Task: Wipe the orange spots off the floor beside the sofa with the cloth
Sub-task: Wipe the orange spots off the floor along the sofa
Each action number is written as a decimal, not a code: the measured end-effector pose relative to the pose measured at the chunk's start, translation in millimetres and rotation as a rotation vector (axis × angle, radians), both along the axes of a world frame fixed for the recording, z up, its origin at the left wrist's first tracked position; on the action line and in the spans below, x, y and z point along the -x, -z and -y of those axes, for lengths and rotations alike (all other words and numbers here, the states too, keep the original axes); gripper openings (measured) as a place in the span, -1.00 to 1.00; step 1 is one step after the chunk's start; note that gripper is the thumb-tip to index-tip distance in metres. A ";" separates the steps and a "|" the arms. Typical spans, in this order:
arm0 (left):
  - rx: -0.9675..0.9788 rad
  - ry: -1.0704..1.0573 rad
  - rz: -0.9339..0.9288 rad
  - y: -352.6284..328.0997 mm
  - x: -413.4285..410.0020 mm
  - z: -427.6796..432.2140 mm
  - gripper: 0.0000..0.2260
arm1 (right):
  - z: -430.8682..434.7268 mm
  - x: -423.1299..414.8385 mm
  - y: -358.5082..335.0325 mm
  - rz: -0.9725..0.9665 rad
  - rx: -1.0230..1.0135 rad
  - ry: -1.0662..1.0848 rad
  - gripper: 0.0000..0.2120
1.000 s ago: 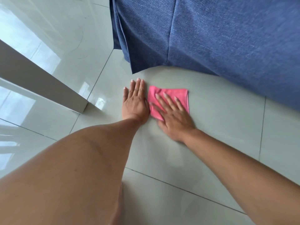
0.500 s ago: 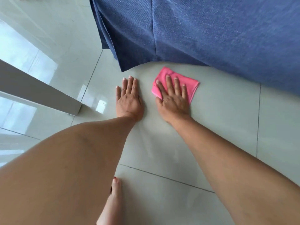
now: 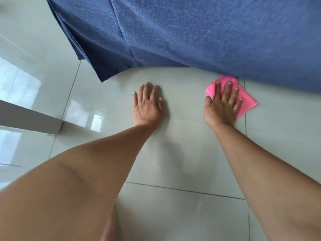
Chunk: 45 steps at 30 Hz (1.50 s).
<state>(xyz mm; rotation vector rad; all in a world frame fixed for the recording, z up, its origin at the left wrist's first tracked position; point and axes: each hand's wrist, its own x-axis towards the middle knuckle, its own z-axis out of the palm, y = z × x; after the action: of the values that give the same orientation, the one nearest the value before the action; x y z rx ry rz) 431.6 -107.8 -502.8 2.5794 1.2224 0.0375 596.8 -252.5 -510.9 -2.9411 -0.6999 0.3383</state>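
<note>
A folded pink cloth (image 3: 247, 101) lies flat on the pale tiled floor (image 3: 182, 145), right against the lower edge of the blue sofa (image 3: 191, 32). My right hand (image 3: 221, 105) presses down on the cloth with fingers spread, covering its left half. My left hand (image 3: 147, 105) rests flat on the bare tile to the left, fingers together, holding nothing. No orange spots show on the tiles around the hands.
A white furniture leg or panel (image 3: 29, 119) stands on the floor at the left. The sofa's fabric skirt hangs down to a corner (image 3: 102, 79) near my left hand. Glossy tiles with grout lines stretch toward me.
My right hand has slid the cloth to the right along the sofa's edge, well away from my left hand. My left hand stays planted on the same tile.
</note>
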 end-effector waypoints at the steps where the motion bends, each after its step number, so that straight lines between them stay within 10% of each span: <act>1: 0.019 0.032 0.002 2.0 -11.1 10.4 -0.52 | -11.6 12.1 0.8 0.016 0.001 -0.057 -0.40; 8: 0.009 0.177 0.027 10.4 -63.6 50.9 -0.49 | 99.1 7.9 -2.2 0.049 0.022 -0.791 -0.40; 17: 0.012 0.308 0.011 9.1 -133.3 112.3 -0.51 | 128.9 -122.4 -2.0 -0.001 0.043 0.253 -0.41; 27: -0.004 0.289 0.050 19.4 -170.1 133.6 -0.44 | 191.5 -82.9 0.5 0.047 0.047 -0.680 -0.42; 33: -0.073 0.266 0.027 23.5 -171.9 138.5 -0.43 | 309.5 -181.5 -3.4 0.055 0.080 -0.108 -0.40; 38: -0.098 0.265 0.017 24.4 -173.7 138.9 -0.42 | 244.0 -226.2 -2.4 0.019 0.079 0.391 -0.42; 45: -0.078 0.274 0.010 22.1 -173.1 137.7 -0.42 | 170.6 -131.0 -2.2 0.087 0.094 -0.333 -0.37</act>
<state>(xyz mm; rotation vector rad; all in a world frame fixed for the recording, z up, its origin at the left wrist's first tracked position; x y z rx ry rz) 604.7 -245.5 -524.8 2.7864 0.8703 0.0417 727.7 -423.0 -508.7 -2.9347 -1.2219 0.2756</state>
